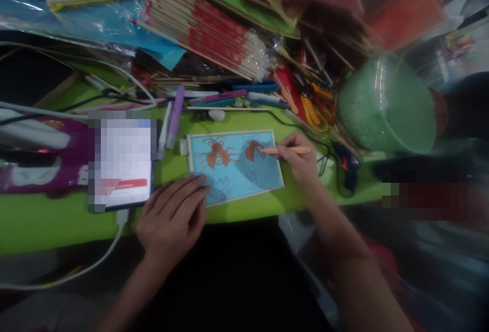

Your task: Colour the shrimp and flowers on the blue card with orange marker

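A light-blue board with a pale frame lies on the green table. Orange-brown bug shapes are drawn on its upper half, and fainter flower-like outlines show along its lower half. Between the fingers of my right hand is an orange marker, its tip at the right-hand bug. My left hand rests flat at the board's lower left corner, fingers stretched out and touching its edge. Just left of that hand stands a lit phone, partly pixelated, with a white cable plugged in below.
Several markers lie behind the board. A green bucket stands at the right, near yellow-handled cutters and a dark glue gun. Bundled sticks in plastic and coloured sheets pile up at the back. The green table ends just before my lap.
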The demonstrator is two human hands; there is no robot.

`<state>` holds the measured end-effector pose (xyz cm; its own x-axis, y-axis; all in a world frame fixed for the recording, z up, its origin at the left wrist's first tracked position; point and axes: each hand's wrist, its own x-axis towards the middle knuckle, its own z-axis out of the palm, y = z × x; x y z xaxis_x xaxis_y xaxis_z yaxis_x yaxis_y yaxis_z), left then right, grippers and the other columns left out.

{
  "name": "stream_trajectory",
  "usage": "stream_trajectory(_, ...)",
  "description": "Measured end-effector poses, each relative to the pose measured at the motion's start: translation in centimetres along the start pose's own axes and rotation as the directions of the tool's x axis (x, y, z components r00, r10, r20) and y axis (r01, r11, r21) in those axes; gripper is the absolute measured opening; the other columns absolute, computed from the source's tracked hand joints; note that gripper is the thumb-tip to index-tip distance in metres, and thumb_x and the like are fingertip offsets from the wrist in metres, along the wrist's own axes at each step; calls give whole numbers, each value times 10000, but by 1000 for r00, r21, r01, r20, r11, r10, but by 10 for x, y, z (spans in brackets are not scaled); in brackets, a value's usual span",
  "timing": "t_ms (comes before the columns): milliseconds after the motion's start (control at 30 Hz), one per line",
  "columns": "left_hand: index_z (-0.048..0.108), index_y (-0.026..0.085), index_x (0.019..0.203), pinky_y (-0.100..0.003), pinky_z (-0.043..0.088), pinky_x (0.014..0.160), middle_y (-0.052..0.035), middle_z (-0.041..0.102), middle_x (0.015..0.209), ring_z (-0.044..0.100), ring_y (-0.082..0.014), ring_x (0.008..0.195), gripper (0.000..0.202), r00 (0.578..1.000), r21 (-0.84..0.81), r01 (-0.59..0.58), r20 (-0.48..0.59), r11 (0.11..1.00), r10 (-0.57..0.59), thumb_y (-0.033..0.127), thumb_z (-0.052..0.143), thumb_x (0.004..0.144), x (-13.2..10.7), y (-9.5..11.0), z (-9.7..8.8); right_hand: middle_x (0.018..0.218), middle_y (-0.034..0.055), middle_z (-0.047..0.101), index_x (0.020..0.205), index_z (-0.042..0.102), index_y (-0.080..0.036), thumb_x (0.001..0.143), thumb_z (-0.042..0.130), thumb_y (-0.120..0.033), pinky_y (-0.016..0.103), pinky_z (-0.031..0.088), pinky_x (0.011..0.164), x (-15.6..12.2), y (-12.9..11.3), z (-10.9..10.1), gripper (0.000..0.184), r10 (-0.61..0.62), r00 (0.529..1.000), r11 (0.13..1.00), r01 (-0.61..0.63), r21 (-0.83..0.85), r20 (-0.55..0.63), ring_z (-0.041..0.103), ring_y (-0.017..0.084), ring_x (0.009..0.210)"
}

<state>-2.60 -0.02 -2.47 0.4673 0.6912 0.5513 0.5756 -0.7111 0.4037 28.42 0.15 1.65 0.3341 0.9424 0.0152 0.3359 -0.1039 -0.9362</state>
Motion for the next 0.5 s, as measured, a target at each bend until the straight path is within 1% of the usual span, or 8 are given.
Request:
stream_trajectory(167,704,221,1162,-424,560,1012,-55,805,1186,756,-265,1137,334,1000,4,-2,-3,1000,2,84,728,858,1,1,-1,628,-44,638,731,625,-234,809,735,-325,297,438,621,-1,0,-1,162,-3,1000,1000,3,16,-12,569,140,600)
stream_trajectory(267,707,214,1156,-423,557,1015,-58,805,1187,755,-266,1139,327,1000,3,-7,-2,1000,7,82,728,857,2,2,-1,623,-49,630,724,624,-236,803,737,-322,300,426,618,-1,2,-2,163,1,1000,1000,-1,30,-11,560,141,598)
stream_trajectory(400,712,194,1137,-418,554,1010,-71,809,1169,756,-267,1134,316,1000,4,-18,-20,1000,18,68,728,848,3,3,-2,611,-47,613,710,616,-241,802,743,-337,314,443,630,-2,6,-2,184,9,1000,999,-8,45,-15,559,152,605)
stream_trajectory(500,710,200,1142,-426,556,998,-67,809,1171,760,-270,1123,321,1000,10,-13,-10,1000,13,70,728,850,3,2,-1,608,-46,598,709,624,-246,807,754,-355,331,471,655,-2,7,-3,196,-6,1000,998,7,56,-20,562,160,618)
